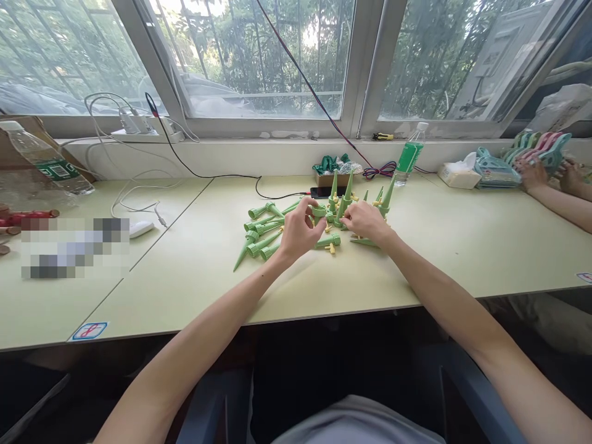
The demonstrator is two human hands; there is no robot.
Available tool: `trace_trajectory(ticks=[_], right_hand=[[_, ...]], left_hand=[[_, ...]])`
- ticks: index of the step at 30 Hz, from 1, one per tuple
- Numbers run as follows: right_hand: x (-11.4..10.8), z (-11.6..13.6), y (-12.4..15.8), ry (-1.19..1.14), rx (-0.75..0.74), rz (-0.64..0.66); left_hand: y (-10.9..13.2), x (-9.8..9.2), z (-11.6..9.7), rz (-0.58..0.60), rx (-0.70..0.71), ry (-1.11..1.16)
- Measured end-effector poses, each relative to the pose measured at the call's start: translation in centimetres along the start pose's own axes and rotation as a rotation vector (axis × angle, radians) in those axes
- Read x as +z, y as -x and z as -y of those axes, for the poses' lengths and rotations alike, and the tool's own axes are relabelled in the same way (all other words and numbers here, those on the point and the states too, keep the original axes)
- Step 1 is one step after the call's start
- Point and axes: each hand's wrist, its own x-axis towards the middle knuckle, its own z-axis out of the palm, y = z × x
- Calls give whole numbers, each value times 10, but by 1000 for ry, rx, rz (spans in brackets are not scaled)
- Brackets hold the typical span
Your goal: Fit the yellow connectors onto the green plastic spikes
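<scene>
A heap of green cone-shaped plastic spikes (266, 237) with small yellow valve pieces (331, 248) lies on the pale green table (416, 259), several flat at the left and several standing upright at the back. My left hand (298, 233) is closed in a pinch on a green spike part (319, 211) at the middle of the heap. My right hand (366, 221) sits just to the right, fingers curled on the same green part among the upright spikes (346, 191).
A small cardboard box (330, 179) of green parts and a phone stand behind the heap. A water bottle (409, 157), a tissue pack (459, 176) and cables line the wall. Another person's hands (531, 172) handle pastel clips at the far right. A bottle (46, 161) lies at the left.
</scene>
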Motion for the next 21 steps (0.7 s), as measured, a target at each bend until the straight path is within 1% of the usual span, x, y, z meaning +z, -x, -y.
trace_trajectory(ticks=[7, 11, 13, 18, 21], right_hand=[[-3, 2, 0, 35, 66, 68], [-1, 1, 0, 44, 64, 113], [0, 2, 0, 43, 52, 107], [-3, 2, 1, 37, 71, -5], [-4, 1, 1, 24, 95, 41]], left_hand=[[0, 0, 0, 3, 6, 7], [0, 1, 1, 9, -1, 8], [0, 1, 1, 10, -6, 7], [0, 1, 0, 16, -19, 7], [0, 1, 1, 15, -15, 6]])
